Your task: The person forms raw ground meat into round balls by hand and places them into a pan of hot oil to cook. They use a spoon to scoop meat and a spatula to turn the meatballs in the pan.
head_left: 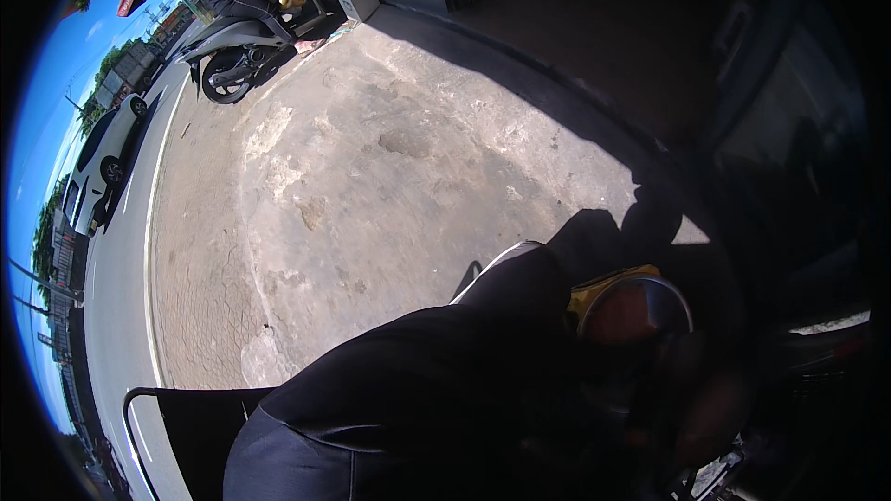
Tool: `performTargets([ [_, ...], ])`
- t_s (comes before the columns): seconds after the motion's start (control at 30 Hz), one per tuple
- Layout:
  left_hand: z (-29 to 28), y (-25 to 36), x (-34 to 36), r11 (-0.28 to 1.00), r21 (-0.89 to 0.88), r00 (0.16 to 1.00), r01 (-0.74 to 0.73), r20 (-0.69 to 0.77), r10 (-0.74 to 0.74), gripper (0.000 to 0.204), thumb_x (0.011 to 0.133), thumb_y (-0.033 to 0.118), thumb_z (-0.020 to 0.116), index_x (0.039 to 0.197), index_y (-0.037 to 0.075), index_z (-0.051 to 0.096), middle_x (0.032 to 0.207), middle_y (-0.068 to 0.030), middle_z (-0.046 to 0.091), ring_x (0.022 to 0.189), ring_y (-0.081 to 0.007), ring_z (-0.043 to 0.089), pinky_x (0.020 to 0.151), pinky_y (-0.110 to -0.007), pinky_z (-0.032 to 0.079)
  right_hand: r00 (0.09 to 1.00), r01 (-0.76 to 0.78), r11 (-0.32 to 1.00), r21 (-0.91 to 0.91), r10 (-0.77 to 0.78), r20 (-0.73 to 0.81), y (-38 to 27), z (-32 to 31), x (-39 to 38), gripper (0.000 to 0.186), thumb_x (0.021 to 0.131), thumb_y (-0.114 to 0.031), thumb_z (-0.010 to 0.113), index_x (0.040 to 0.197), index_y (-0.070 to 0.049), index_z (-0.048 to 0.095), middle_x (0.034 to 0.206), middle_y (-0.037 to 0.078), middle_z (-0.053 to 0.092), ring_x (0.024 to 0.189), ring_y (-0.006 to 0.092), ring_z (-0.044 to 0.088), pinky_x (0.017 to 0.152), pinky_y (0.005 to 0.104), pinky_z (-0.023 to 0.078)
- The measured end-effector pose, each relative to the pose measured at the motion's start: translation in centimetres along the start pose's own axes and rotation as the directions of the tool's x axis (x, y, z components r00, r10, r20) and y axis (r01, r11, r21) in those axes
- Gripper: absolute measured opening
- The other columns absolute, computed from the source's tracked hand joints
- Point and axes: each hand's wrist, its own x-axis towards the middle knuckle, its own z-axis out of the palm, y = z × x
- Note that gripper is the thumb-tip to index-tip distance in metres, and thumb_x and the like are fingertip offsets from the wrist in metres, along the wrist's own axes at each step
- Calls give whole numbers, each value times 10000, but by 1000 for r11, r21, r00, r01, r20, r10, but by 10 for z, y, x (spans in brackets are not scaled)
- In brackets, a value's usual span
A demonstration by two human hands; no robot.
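Sunlit grey concrete point(390, 158) lies left of a round silver-rimmed object point(636, 311), apparently mid-handling and needing steadiness next; I cannot tell whether either hand's fingers grip.

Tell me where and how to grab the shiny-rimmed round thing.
Probably take the round thing by its upper-right rim, from that side: the curved edge shows clear, while the yellow thing borders its upper left. Its bottom is dark.
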Motion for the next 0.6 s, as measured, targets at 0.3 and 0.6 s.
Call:
performTargets([
  [0.3,-20,-31,24,994,5,967,-111,233,107,295,1032,173,477,1291,65,568,1158,-74,634,1024,-140,615,883,-271,507,905,-370,603,706,406,128,-4,-18,9,475,900,-179,724,1324,-70,540,1261,78,587,1120,191,584,929,322,500],
  [0.6,8,7,12,962,218,980,165,78,-185,365,1005,214,521,1330,52,544,1157,-95,642,1064,-194,633,916,-340,520,894,-425,657,623,411,176,-4,-47,13,376,845,-190,778,1162,-48,633,1170,79,585,1107,198,592,942,328,487],
])
